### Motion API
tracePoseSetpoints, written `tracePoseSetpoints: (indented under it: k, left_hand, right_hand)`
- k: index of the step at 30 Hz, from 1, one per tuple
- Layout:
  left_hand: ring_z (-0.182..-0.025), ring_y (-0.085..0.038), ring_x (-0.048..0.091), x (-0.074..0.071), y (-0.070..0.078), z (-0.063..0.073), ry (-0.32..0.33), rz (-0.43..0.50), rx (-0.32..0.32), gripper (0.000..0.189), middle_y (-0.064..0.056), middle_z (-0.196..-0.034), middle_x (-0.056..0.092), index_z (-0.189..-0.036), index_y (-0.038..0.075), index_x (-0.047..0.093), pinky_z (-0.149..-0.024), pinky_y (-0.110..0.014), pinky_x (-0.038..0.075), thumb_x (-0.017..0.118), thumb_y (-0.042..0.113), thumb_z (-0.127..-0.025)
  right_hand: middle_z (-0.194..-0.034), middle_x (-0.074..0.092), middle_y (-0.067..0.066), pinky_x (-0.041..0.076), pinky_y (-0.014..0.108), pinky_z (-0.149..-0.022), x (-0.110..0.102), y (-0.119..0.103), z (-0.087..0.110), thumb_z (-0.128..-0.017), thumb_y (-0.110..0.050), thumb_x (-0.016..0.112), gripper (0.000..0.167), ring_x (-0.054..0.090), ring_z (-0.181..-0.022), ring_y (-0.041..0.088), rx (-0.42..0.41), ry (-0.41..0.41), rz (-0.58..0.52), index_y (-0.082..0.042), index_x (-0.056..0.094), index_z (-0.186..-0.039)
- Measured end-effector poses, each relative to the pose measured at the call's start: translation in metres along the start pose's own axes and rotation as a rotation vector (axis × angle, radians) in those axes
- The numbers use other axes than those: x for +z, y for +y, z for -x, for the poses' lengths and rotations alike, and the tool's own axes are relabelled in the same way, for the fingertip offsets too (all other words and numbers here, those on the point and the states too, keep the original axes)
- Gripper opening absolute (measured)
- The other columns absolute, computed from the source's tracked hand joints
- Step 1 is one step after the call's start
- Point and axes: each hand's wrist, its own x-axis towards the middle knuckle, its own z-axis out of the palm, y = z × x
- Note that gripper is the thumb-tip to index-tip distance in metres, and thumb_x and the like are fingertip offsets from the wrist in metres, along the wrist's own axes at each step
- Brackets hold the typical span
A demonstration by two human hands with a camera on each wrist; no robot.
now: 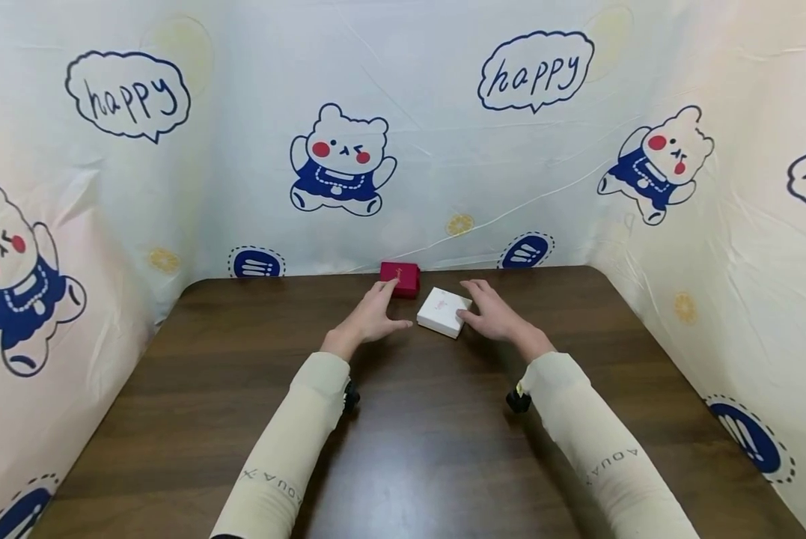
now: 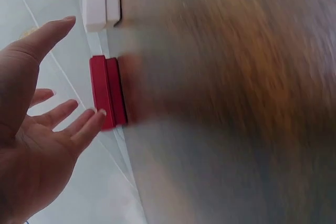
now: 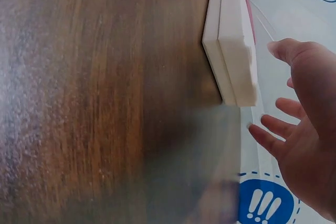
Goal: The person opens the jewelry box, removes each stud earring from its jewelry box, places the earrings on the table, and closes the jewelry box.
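A small white lidded box (image 1: 443, 311) lies at an angle near the far side of the table, its lid marked with faint print. Just behind and to its left is a small red lidded box (image 1: 400, 278), with a little gold print on top. My left hand (image 1: 372, 313) is spread, thumb and fingers apart, beside the red box and left of the white one; nothing is in it. On the other side, my right hand (image 1: 493, 313) reaches to the right of the white box with spread fingers, its thumb overlapping the box's edge in the head view. Both lids are on.
A dark brown wooden table (image 1: 403, 449) carries both boxes. Light printed cloth (image 1: 436, 142) with bears and "happy" bubbles hangs along the back and both sides. Dark devices sit at both wrists, under pale sleeves (image 1: 275, 442).
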Motion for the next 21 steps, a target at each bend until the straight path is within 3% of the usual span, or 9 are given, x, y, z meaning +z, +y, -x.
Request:
tracePoseSetpoints:
  k: [6, 13, 21]
  left_hand:
    - [-0.148, -0.037, 0.029, 0.008, 0.008, -0.005, -0.016, 0.022, 0.023, 0.099, -0.019, -0.162, 0.028, -0.161, 0.005, 0.023, -0.118, -0.051, 0.031, 0.081, 0.035, -0.087]
    - [-0.151, -0.036, 0.026, 0.018, 0.012, -0.011, -0.030, 0.053, 0.041, 0.097, -0.020, -0.162, 0.031, -0.160, 0.000, 0.024, -0.121, -0.048, 0.027, 0.081, 0.031, -0.088]
    - [-0.143, -0.035, 0.039, 0.026, 0.016, -0.017, -0.061, 0.103, 0.046, 0.095, -0.021, -0.159, 0.035, -0.159, -0.003, 0.025, -0.116, -0.045, 0.035, 0.081, 0.024, -0.088]
  right_hand:
    - [-0.159, 0.030, 0.024, 0.029, 0.053, -0.118, 0.005, -0.001, 0.001, -0.103, -0.028, 0.061, 0.069, 0.034, -0.146, 0.038, 0.000, -0.005, -0.031, -0.001, 0.030, -0.158]
    - [-0.161, 0.029, 0.020, 0.030, 0.053, -0.118, 0.010, -0.004, -0.001, -0.097, -0.044, 0.068, 0.084, 0.037, -0.143, 0.034, 0.059, -0.050, -0.065, -0.002, 0.028, -0.159]
    - [-0.159, 0.030, 0.020, 0.032, 0.053, -0.117, 0.015, -0.003, -0.007, -0.089, -0.040, 0.080, 0.094, 0.039, -0.138, 0.033, 0.078, -0.077, -0.077, -0.004, 0.028, -0.159]
